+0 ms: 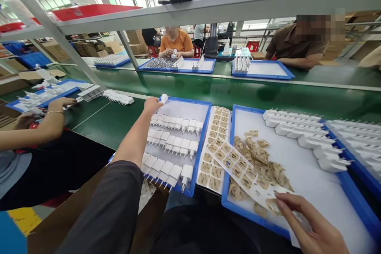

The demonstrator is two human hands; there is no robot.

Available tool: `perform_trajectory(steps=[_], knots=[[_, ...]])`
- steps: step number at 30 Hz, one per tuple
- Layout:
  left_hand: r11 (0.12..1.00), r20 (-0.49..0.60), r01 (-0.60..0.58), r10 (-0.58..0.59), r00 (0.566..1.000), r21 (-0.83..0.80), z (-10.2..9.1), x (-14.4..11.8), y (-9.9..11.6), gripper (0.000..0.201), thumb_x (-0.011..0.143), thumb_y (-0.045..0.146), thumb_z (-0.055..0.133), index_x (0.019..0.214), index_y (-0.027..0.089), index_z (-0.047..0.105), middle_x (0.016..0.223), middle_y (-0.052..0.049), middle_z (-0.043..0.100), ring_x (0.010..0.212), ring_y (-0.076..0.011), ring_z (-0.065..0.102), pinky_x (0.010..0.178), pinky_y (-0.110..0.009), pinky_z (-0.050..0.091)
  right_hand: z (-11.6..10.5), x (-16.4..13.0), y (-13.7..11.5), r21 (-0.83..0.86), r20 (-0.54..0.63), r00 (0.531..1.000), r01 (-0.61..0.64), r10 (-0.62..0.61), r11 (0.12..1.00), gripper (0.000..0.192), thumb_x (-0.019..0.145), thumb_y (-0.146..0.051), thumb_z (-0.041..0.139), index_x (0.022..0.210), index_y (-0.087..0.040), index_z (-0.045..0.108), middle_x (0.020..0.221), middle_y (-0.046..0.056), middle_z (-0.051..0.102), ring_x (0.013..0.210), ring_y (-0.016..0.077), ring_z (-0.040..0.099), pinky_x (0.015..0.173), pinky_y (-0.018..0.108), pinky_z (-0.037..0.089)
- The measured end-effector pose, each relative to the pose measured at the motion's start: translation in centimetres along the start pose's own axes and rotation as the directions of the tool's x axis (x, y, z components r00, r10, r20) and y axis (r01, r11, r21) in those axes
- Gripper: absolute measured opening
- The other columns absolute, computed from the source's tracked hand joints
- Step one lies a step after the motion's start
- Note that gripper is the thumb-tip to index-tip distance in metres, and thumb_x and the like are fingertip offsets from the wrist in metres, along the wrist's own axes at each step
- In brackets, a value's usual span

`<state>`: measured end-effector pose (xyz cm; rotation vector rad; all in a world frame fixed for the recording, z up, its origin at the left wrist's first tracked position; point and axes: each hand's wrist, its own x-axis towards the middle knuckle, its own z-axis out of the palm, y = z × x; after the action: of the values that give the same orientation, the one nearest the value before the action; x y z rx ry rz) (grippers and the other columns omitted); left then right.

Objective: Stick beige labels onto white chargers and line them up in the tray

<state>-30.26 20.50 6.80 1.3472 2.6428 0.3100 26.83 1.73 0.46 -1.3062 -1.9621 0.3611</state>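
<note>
My left hand [152, 105] reaches to the far left corner of a blue-rimmed tray [201, 143], its fingers closed on a white plug adapter [164, 98]. In that tray, rows of white plug adapters [170, 139] lie with their pins toward me. My right hand [311, 222] pinches the near end of a sticker sheet [235, 162] with tan-backed pads. This sheet slants over the left rim of a second blue tray [312, 202] and over more sticker sheets [210, 172]. Under it is a heap of loose tan backing pieces [268, 166].
White adapters stand in a row [303, 137] at the second tray's far right, beside another filled tray [363, 143]. A co-worker's arm [53, 121] works at the left. A green conveyor [190, 85] runs behind the trays, below an overhead shelf [166, 12]. Two people sit opposite.
</note>
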Motion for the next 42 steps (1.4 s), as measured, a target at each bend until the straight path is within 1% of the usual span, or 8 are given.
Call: perform_trajectory(steps=[14, 19, 23, 26, 30, 33, 36, 42], knots=[[0.997, -0.023, 0.075, -0.075, 0.997, -0.001, 2.4, 2.5, -1.4, 0.036, 0.097, 0.042, 0.063, 0.122, 0.016, 0.063, 0.123, -0.01, 0.066, 0.109, -0.0235, 0.066, 0.093, -0.044, 0.057, -0.1, 0.5, 0.0, -0.072, 0.028, 0.999, 0.029, -0.027, 0.997, 0.033, 0.091, -0.057, 0.06, 0.098, -0.027, 0.072, 0.092, 0.002, 0.078, 0.079, 0.0201, 0.078, 0.067, 0.021, 0.062], [1.0, -0.107, -0.007, 0.005, 0.994, -0.014, -0.2, 0.6, -0.3, 0.039, 0.096, 0.037, 0.057, 0.126, 0.013, 0.064, 0.129, -0.015, 0.068, 0.12, -0.0306, 0.063, 0.096, -0.038, 0.052, -1.1, 0.0, -0.9, 0.001, -0.004, 0.999, 0.047, -0.047, 0.999, 0.021, 0.092, -0.046, 0.065, 0.097, -0.027, 0.072, 0.092, 0.002, 0.078, 0.081, 0.0199, 0.077, 0.075, 0.024, 0.062], [0.973, -0.104, -0.229, 0.225, 0.969, -0.033, -0.8, -4.6, 3.9, 0.041, 0.095, 0.042, 0.055, 0.13, 0.023, 0.064, 0.128, -0.006, 0.071, 0.113, -0.0271, 0.067, 0.094, -0.034, 0.052, -2.2, -0.9, -2.0, 0.176, 0.046, 0.999, 0.011, -0.02, 0.984, 0.008, 0.093, -0.03, 0.066, 0.097, -0.027, 0.072, 0.092, 0.002, 0.077, 0.087, 0.0198, 0.075, 0.08, 0.026, 0.06], [0.824, 0.026, -0.565, 0.566, 0.824, -0.041, 0.4, -12.6, 8.0, 0.044, 0.094, 0.049, 0.053, 0.128, 0.024, 0.065, 0.121, -0.006, 0.074, 0.102, -0.0265, 0.07, 0.088, -0.037, 0.055, -3.3, -1.1, -1.7, 0.198, 0.024, 0.998, -0.067, 0.063, 0.978, 0.007, 0.093, -0.028, 0.067, 0.097, -0.026, 0.072, 0.091, 0.003, 0.076, 0.087, 0.0201, 0.074, 0.08, 0.029, 0.059], [0.462, 0.281, -0.88, 0.864, 0.418, -0.113, 3.1, -23.6, 12.0, 0.04, 0.099, 0.047, 0.049, 0.127, 0.024, 0.066, 0.131, -0.006, 0.07, 0.117, -0.0272, 0.066, 0.092, -0.038, 0.055, -4.5, 0.2, 0.7, 0.051, -0.078, 0.97, -0.227, 0.231, 0.972, 0.014, 0.091, -0.037, 0.069, 0.095, -0.024, 0.072, 0.091, 0.004, 0.076, 0.087, 0.022, 0.072, 0.081, 0.033, 0.058], [0.246, 0.303, -0.96, 0.933, 0.197, -0.133, 5.3, -27.7, 14.2, 0.032, 0.101, 0.037, 0.051, 0.122, 0.022, 0.068, 0.125, -0.007, 0.071, 0.114, -0.0255, 0.067, 0.093, -0.036, 0.055, -4.3, 2.0, 3.0, -0.085, -0.099, 0.958, -0.278, 0.27, 0.957, 0.021, 0.093, -0.038, 0.062, 0.099, -0.021, 0.072, 0.097, 0.008, 0.077, 0.088, 0.0258, 0.073, 0.084, 0.04, 0.059], [0.141, 0.281, -0.983, 0.954, 0.104, -0.115, 7.1, -28.6, 16.2, 0.031, 0.1, 0.034, 0.054, 0.124, 0.019, 0.067, 0.128, -0.01, 0.069, 0.12, -0.0275, 0.063, 0.099, -0.04, 0.052, -3.1, 3.0, 3.5, -0.207, -0.079, 0.982, -0.186, 0.173, 0.96, 0.025, 0.095, -0.034, 0.055, 0.108, -0.02, 0.071, 0.118, 0.014, 0.073, 0.11, 0.0316, 0.069, 0.096, 0.049, 0.055], [0.146, 0.337, -0.984, 0.936, 0.105, -0.099, 9.0, -28.3, 19.0, 0.04, 0.097, 0.037, 0.06, 0.13, 0.015, 0.063, 0.136, -0.013, 0.065, 0.13, -0.0312, 0.054, 0.108, -0.045, 0.046, -0.6, 0.9, -0.3, -0.1, 0.219, 0.974, -0.031, 0.052, 0.994, 0.02, 0.099, -0.026, 0.053, 0.11, -0.025, 0.07, 0.112, 0.008, 0.074, 0.107, 0.0264, 0.07, 0.095, 0.044, 0.057]])
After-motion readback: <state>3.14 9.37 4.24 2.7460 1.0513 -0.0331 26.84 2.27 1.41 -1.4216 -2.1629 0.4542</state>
